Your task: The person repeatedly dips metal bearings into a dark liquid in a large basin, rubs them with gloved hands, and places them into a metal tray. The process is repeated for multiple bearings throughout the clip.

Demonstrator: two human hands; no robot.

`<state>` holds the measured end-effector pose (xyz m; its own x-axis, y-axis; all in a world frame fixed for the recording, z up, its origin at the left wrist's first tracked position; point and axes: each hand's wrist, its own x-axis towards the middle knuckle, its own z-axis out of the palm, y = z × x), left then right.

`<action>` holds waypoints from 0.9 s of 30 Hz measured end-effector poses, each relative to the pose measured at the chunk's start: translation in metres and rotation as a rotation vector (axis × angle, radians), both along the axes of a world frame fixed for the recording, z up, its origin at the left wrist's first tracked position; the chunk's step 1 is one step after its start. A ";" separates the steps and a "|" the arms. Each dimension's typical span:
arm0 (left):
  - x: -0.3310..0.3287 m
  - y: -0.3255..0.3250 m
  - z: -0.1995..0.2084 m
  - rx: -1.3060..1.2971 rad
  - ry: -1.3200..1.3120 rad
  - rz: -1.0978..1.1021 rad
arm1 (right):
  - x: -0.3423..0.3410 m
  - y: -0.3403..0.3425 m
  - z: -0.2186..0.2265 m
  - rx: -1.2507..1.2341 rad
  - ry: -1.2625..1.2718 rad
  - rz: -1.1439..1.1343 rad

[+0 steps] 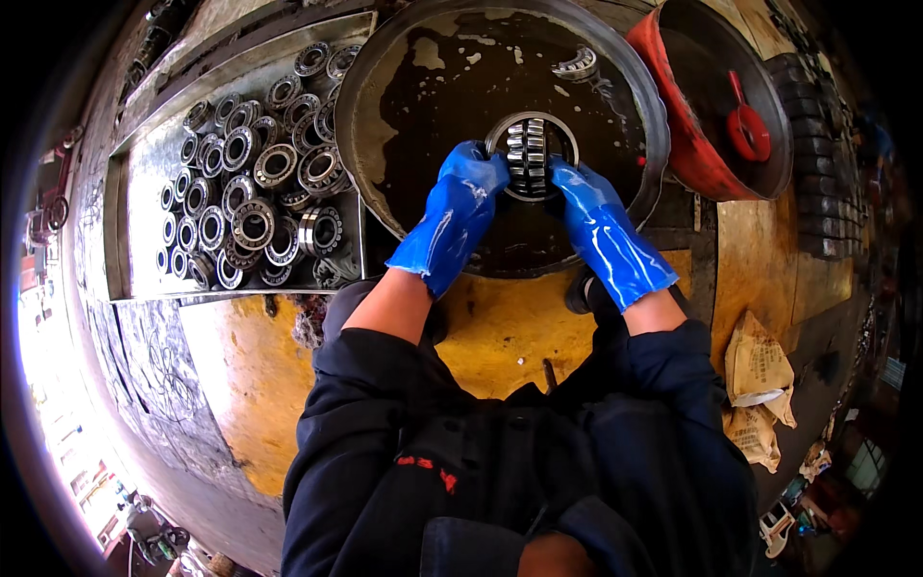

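Both my hands wear wet blue rubber gloves and hold one roller bearing (528, 159) over a wide round metal basin (658, 125) of dark liquid. The bearing's roller set stands turned crosswise inside its shiny outer ring. My left hand (471, 173) grips the ring's left side, with its fingers closed around the edge. On the opposite side my right hand (582, 188) is closed on the ring, its fingertips partly hidden behind the rollers. Another bearing part with rollers (576, 65) lies partly submerged near the basin's far right.
On the left, a metal tray (117, 231) holds many bearings (252, 224) piled together. At the right a red basin (663, 91) contains a red ladle (747, 133). Stacked dark parts (817, 154) line the far right, with brown paper bags (755, 370) nearer me on the floor.
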<state>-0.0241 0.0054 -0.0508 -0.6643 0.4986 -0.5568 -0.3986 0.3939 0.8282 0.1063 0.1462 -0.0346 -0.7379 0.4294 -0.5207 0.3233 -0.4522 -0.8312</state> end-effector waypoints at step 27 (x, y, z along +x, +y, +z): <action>0.015 -0.013 0.047 0.114 -0.101 -0.087 | -0.010 0.041 -0.002 1.509 -0.146 0.219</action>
<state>-0.0088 -0.0078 -0.0037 -0.5597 0.6153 -0.5550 -0.4502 0.3365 0.8271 0.0964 0.1875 -0.0369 -0.8381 0.5008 0.2162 0.3862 0.8247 -0.4131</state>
